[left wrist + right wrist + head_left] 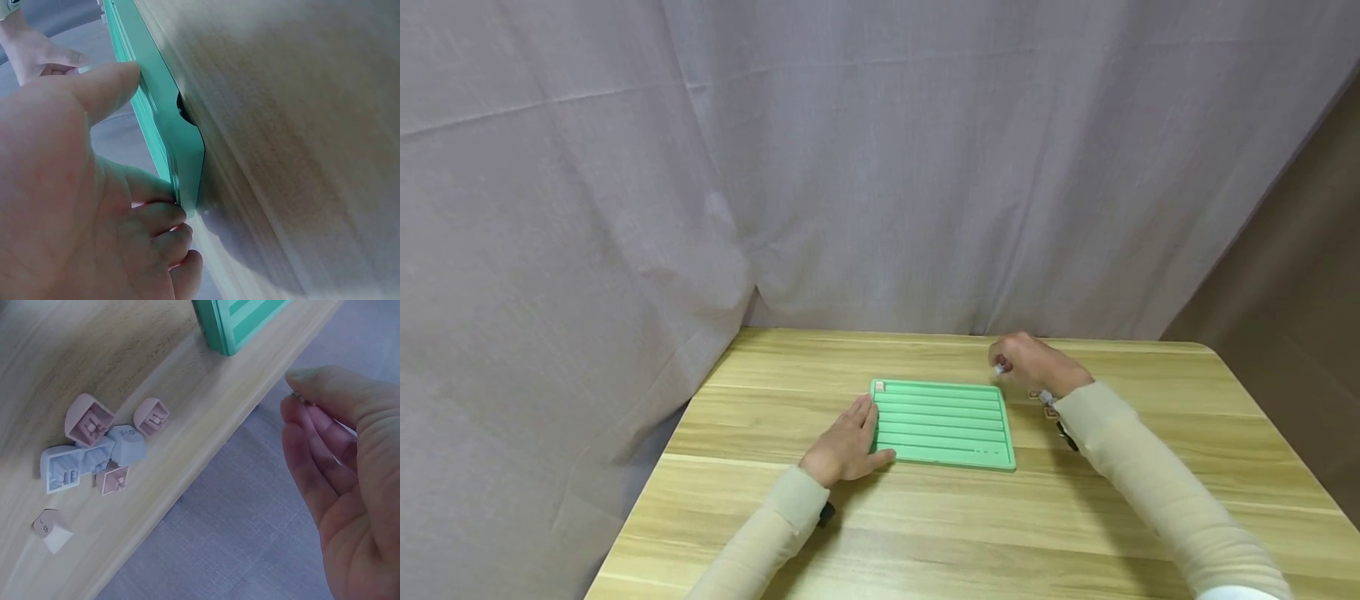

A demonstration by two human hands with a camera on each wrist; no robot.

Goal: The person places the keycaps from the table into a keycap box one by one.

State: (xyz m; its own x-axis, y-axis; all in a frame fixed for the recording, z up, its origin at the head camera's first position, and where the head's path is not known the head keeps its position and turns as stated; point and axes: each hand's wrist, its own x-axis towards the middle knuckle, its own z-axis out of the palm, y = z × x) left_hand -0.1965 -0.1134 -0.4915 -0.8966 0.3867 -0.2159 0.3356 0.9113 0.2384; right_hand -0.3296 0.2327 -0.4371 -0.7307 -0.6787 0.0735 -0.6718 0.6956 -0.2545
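Observation:
A green ridged tray (942, 422) lies flat on the table. My left hand (844, 443) rests against its near left corner, fingers along the left edge and thumb on the front edge, as the left wrist view shows of the tray wall (164, 103). One pinkish keycap (880, 386) sits in the tray's far left corner. Past the tray's far right corner, my right hand (1033, 364) pinches a small whitish keycap (999, 368) between thumb and index finger, raised above the table. In the right wrist view the fingers (312, 447) mostly hide that keycap.
Several loose keycaps lie on the table right of the tray, under my right forearm: pink ones (89, 420), blue ones (60, 470), and a pale one (52, 530) marked with a digit. A grey curtain (880, 167) hangs along the wooden table's (925, 533) far edge.

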